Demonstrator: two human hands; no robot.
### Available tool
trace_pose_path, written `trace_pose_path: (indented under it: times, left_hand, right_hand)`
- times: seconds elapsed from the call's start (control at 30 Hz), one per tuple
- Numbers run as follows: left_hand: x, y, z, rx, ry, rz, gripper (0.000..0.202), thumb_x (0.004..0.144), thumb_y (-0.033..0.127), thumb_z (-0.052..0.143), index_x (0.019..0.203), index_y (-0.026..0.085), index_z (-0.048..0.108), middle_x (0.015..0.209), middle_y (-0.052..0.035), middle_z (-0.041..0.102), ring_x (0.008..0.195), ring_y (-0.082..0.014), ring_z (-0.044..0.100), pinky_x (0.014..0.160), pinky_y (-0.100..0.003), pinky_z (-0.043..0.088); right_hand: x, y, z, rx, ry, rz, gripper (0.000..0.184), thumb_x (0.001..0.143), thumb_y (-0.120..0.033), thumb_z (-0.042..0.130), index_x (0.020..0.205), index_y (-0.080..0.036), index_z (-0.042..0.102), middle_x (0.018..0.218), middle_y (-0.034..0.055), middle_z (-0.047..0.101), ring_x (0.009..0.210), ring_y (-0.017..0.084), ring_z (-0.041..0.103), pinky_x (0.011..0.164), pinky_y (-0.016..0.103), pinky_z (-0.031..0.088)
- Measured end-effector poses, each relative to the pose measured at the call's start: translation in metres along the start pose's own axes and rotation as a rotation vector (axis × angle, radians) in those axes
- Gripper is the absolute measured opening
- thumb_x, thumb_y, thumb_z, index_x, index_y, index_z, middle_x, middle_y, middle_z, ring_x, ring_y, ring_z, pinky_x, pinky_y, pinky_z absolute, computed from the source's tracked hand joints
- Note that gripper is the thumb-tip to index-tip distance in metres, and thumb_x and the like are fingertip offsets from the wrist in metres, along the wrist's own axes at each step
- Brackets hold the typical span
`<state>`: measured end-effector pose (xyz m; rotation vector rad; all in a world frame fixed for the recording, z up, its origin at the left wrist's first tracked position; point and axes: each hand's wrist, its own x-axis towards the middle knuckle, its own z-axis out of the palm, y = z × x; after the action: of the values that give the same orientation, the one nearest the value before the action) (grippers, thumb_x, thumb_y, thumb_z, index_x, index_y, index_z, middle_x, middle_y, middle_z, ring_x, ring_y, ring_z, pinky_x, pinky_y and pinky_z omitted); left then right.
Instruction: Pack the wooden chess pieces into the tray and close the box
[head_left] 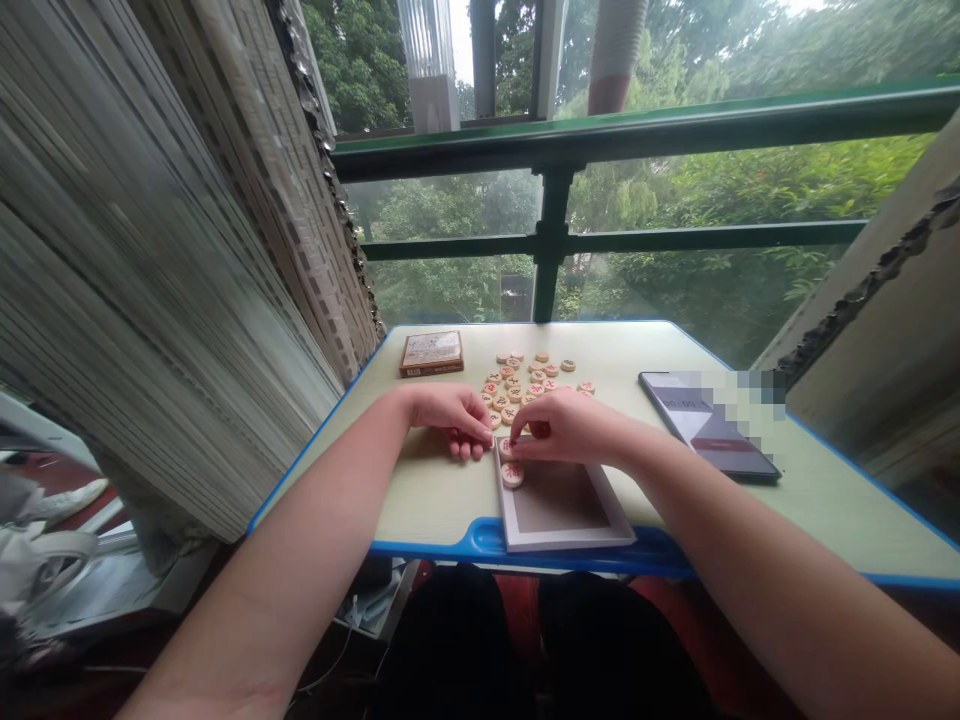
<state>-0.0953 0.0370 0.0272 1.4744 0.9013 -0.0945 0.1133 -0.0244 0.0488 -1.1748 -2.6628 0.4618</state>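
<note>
Round wooden Chinese chess pieces (513, 393) with red or dark characters lie in a loose group on the table. In front of them is a shallow white-rimmed box (570, 540) with a brown inside. My right hand (559, 425) reaches over its far edge, thumb and forefinger closed on a chess piece (506, 449) in the far left corner. Just nearer to me, a red-marked piece (512, 475) lies flat in the box. My left hand (461, 420) is closed, fingers curled, its thumb and forefinger at the box's far left corner. Some pieces are hidden behind my right hand.
A brown-edged box with a printed top (433, 353) lies at the table's far left. To the right rests a tablet or phone (709, 425) with a lit screen. The table (427, 510) has a blue rim. Beyond it are a green railing (551, 240) and curtains.
</note>
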Motion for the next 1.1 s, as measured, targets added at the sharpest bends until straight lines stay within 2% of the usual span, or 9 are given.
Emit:
trace_pose_path:
  times: [0.2, 0.33, 0.43, 0.53, 0.63, 0.73, 0.87, 0.97, 1.1]
  left_hand:
    - [0.001, 0.000, 0.000, -0.008, 0.003, -0.002, 0.021, 0.064, 0.028, 0.074, 0.075, 0.011, 0.067, 0.067, -0.0052, 0.069, 0.056, -0.0104, 0.063, 0.049, -0.019, 0.049]
    - [-0.002, 0.000, -0.001, 0.007, -0.023, 0.024, 0.017, 0.066, 0.026, 0.072, 0.073, 0.012, 0.065, 0.065, -0.0049, 0.069, 0.054, -0.0104, 0.062, 0.048, -0.018, 0.049]
    - [-0.004, -0.002, -0.004, 0.009, -0.055, 0.059, 0.016, 0.066, 0.026, 0.070, 0.070, 0.012, 0.063, 0.057, -0.0034, 0.066, 0.044, -0.0101, 0.058, 0.039, -0.017, 0.044]
    - [-0.003, -0.004, -0.008, -0.028, -0.007, 0.135, 0.015, 0.064, 0.026, 0.068, 0.064, 0.012, 0.061, 0.050, -0.0021, 0.062, 0.038, -0.0094, 0.053, 0.033, -0.016, 0.036]
    - [0.001, -0.003, -0.011, -0.103, 0.222, 0.267, 0.015, 0.062, 0.026, 0.064, 0.058, 0.013, 0.057, 0.047, -0.0005, 0.058, 0.033, -0.0067, 0.045, 0.032, -0.017, 0.028]
    - [0.010, -0.005, -0.013, -0.110, 0.652, 0.379, 0.013, 0.062, 0.025, 0.057, 0.055, 0.014, 0.054, 0.041, 0.0031, 0.049, 0.031, -0.0033, 0.030, 0.034, -0.019, 0.019]
    - [0.026, -0.013, -0.018, 0.108, 1.115, 0.423, 0.016, 0.060, 0.025, 0.056, 0.049, 0.015, 0.049, 0.041, 0.0051, 0.040, 0.043, -0.0055, 0.034, 0.044, -0.019, 0.027]
    - [0.036, -0.018, -0.020, 0.129, 1.112, 0.326, 0.015, 0.062, 0.026, 0.053, 0.051, 0.015, 0.051, 0.044, 0.0046, 0.040, 0.046, -0.0071, 0.035, 0.045, -0.020, 0.028]
    - [0.040, -0.018, -0.024, 0.071, 1.069, 0.150, 0.011, 0.065, 0.026, 0.051, 0.060, 0.016, 0.052, 0.045, 0.0048, 0.041, 0.043, -0.0074, 0.035, 0.042, -0.020, 0.026]
  right_hand:
    - [0.000, 0.002, -0.003, 0.079, -0.001, 0.009, 0.027, 0.073, -0.040, 0.062, 0.088, -0.019, 0.071, 0.065, -0.0005, 0.062, 0.053, 0.008, 0.046, 0.052, 0.020, 0.030]
    - [0.001, 0.011, -0.009, 0.054, 0.067, 0.077, 0.023, 0.072, -0.030, 0.060, 0.088, -0.018, 0.071, 0.067, 0.0003, 0.063, 0.055, 0.009, 0.048, 0.054, 0.021, 0.033]
    - [0.003, 0.029, -0.012, 0.013, 0.157, 0.151, 0.020, 0.075, -0.027, 0.055, 0.084, -0.017, 0.070, 0.071, 0.0021, 0.065, 0.058, 0.011, 0.052, 0.056, 0.021, 0.035]
    - [0.006, 0.049, -0.013, -0.059, 0.347, 0.288, 0.023, 0.079, -0.026, 0.048, 0.085, -0.017, 0.069, 0.080, 0.0046, 0.067, 0.068, 0.014, 0.056, 0.061, 0.023, 0.038]
    - [0.007, 0.064, -0.013, -0.161, 0.420, 0.444, 0.026, 0.080, -0.025, 0.046, 0.089, -0.018, 0.069, 0.094, 0.0074, 0.065, 0.076, 0.016, 0.057, 0.064, 0.024, 0.039]
    - [0.007, 0.071, -0.012, -0.175, 0.394, 0.500, 0.027, 0.079, -0.023, 0.045, 0.092, -0.019, 0.069, 0.098, 0.0084, 0.064, 0.079, 0.016, 0.058, 0.069, 0.025, 0.040]
    - [0.003, 0.075, -0.012, -0.157, 0.336, 0.579, 0.031, 0.077, -0.020, 0.045, 0.096, -0.020, 0.068, 0.101, 0.0091, 0.064, 0.084, 0.019, 0.059, 0.067, 0.026, 0.040]
    - [0.000, 0.074, -0.016, -0.108, 0.281, 0.659, 0.032, 0.073, -0.018, 0.046, 0.096, -0.020, 0.068, 0.100, 0.0089, 0.066, 0.086, 0.021, 0.060, 0.064, 0.026, 0.040]
    - [-0.004, 0.070, -0.024, -0.061, 0.367, 0.687, 0.031, 0.074, -0.019, 0.044, 0.092, -0.021, 0.069, 0.099, 0.0082, 0.068, 0.088, 0.020, 0.060, 0.064, 0.026, 0.040]
